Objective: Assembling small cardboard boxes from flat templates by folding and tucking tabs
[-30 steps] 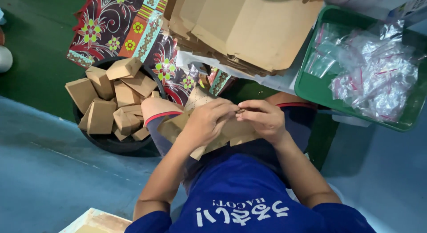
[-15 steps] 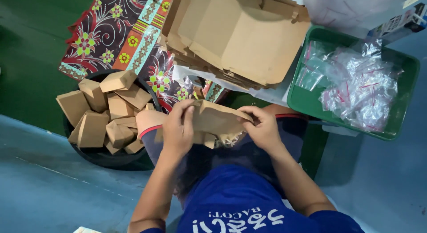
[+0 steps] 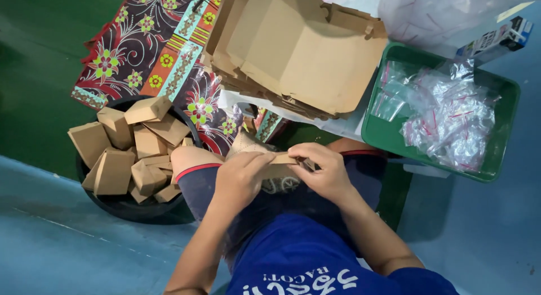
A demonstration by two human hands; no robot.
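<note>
We've got both hands, left hand [image 3: 239, 179] and right hand [image 3: 321, 174], clamped on a half-folded brown box [image 3: 265, 157] over our lap, a black tub [image 3: 132, 202] already heaped with finished boxes [image 3: 127, 145], flat blanks [image 3: 298, 52] still stacked ahead.

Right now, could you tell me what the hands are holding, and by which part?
Both hands, left hand and right hand, hold one small brown cardboard box, each gripping an end of it.

We see even, soft overhead light; colours bright, shadows faint under the black tub [image 3: 135, 207]. Mild glare on plastic bags [image 3: 451, 123]. Focus sharp centrally, slight softness at edges.
</note>
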